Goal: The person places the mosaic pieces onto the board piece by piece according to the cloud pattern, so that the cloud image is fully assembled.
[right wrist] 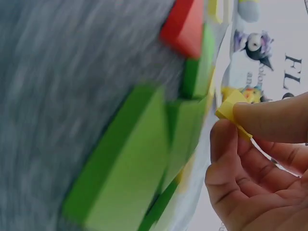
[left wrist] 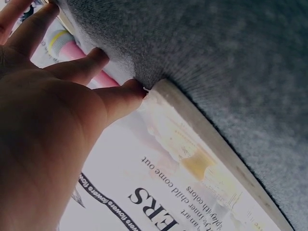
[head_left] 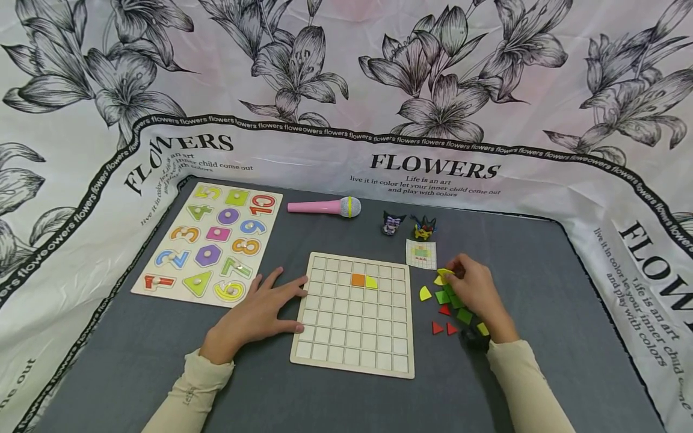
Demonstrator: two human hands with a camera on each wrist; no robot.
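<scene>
My right hand (head_left: 479, 294) pinches a yellow quarter-round block (right wrist: 228, 108) between thumb and forefinger, above a loose pile of pieces. Green blocks (head_left: 464, 316), red triangles (head_left: 437, 328) and another yellow quarter-round piece (head_left: 425, 293) lie under and beside that hand. A pale wooden grid board (head_left: 354, 325) lies at the middle of the table. In its upper rows an orange square (head_left: 358, 280) sits side by side with a yellow quarter-round piece (head_left: 370, 282). At the board's left edge rests my left hand (head_left: 254, 316), fingers spread, fingertips at the rim.
A small pattern card (head_left: 429, 260) lies beyond the board's top right corner, with two little figurines (head_left: 392, 223) behind it. A pink toy microphone (head_left: 319, 207) lies at the back. On the left is a number-and-shape puzzle board (head_left: 219, 249). Flower-printed cloth (head_left: 325, 156) borders the grey table.
</scene>
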